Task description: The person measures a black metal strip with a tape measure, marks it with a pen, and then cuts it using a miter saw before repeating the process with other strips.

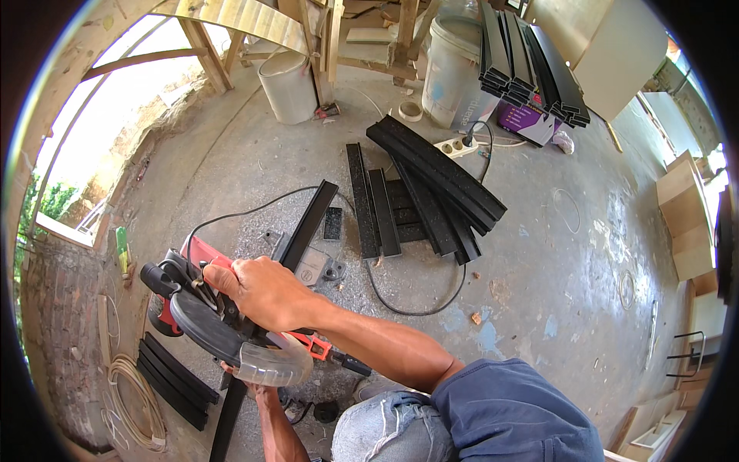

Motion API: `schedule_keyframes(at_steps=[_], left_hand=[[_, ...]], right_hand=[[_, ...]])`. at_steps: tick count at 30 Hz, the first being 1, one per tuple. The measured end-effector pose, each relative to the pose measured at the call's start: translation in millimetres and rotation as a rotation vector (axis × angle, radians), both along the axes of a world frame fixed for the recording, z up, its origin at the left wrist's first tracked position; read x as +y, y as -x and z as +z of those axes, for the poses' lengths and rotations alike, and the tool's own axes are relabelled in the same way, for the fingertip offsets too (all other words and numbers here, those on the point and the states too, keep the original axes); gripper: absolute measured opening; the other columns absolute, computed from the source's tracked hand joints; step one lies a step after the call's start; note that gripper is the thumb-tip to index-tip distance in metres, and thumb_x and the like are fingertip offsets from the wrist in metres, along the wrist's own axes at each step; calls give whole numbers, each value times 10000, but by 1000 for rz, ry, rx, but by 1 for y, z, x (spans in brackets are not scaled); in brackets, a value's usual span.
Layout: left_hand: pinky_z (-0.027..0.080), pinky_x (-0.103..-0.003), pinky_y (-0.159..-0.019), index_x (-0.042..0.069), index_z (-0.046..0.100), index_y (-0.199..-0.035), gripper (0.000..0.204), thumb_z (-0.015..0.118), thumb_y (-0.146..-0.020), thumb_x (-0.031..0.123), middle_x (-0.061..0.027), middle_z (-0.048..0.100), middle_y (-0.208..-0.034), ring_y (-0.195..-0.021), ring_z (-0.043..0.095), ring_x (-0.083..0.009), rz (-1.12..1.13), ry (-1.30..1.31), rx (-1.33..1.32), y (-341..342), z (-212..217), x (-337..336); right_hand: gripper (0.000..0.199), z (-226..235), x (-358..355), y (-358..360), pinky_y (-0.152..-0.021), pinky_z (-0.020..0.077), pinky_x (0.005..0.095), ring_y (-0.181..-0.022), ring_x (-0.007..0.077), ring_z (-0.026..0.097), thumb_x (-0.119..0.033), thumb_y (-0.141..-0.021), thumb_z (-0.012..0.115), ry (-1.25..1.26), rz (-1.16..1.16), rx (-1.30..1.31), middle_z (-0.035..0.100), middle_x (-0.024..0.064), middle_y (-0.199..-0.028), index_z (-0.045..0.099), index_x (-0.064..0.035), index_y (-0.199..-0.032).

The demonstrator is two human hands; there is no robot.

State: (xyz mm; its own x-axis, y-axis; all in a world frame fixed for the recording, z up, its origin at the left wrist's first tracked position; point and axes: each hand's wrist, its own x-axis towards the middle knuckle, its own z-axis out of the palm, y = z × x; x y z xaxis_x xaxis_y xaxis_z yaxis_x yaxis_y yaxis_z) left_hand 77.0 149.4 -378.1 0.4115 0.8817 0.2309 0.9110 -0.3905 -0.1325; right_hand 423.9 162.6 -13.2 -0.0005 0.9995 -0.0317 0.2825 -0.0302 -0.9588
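A miter saw (pixel 212 312) with a dark round blade guard, red parts and a clear shield stands on the floor at the left. My right hand (pixel 269 291) is closed around its top, the thumb pointing left; the part under the palm is hidden. A long black profile (pixel 309 223) lies across the grey saw base, its near end (pixel 229 420) coming out below the guard. There my left hand (pixel 252 385) reaches in under the shield, mostly hidden, with its fingers over the profile. A short black offcut (pixel 332 223) lies beside the base.
Several black profiles (pixel 431 181) lie piled ahead, a power strip (pixel 456 147) beyond them. More profiles (pixel 531 61) rest on a purple box (pixel 527 123) near white buckets (pixel 289 88). A cable (pixel 400 310) loops over the floor. Coiled hose (pixel 127 393) and black strips (pixel 173 377) lie lower left.
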Motion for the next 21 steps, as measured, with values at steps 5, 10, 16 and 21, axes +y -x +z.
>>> schedule_keyframes(at_steps=[5, 10, 16, 21], left_hand=[[220, -778, -1110, 152, 617, -1303, 565, 663, -868, 509, -91, 585, -1375, -1300, 533, -411, -22, -60, 13, 18, -16, 2], [201, -787, -1116, 168, 627, -1296, 549, 675, -862, 500, -68, 603, -1352, -1286, 552, -403, -56, 10, -15, 6, -7, -3], [175, -809, -1106, 190, 642, -1284, 514, 655, -877, 503, -55, 621, -1327, -1285, 559, -387, -27, -49, -61, 0, 10, -1], [406, -555, -1042, 84, 618, -1305, 566, 742, -849, 395, -128, 654, -1292, -1212, 601, -354, -30, 62, -147, -29, 41, -10]], right_hand=[[814, 3, 0, 1, -737, 489, 517, -759, 480, 642, -627, -1047, 337, -21, 11, 22, 631, 316, -754, 639, 79, -777], [809, 1, -3, -3, -730, 489, 514, -734, 472, 636, -625, -1048, 341, -9, 3, 18, 628, 308, -739, 636, 79, -778], [806, 2, -1, 1, -728, 488, 513, -737, 467, 642, -625, -1046, 347, -4, 18, 14, 629, 305, -738, 635, 78, -777], [804, -5, -1, -3, -723, 486, 513, -741, 466, 645, -633, -1041, 352, -1, -6, 1, 635, 302, -743, 640, 74, -788]])
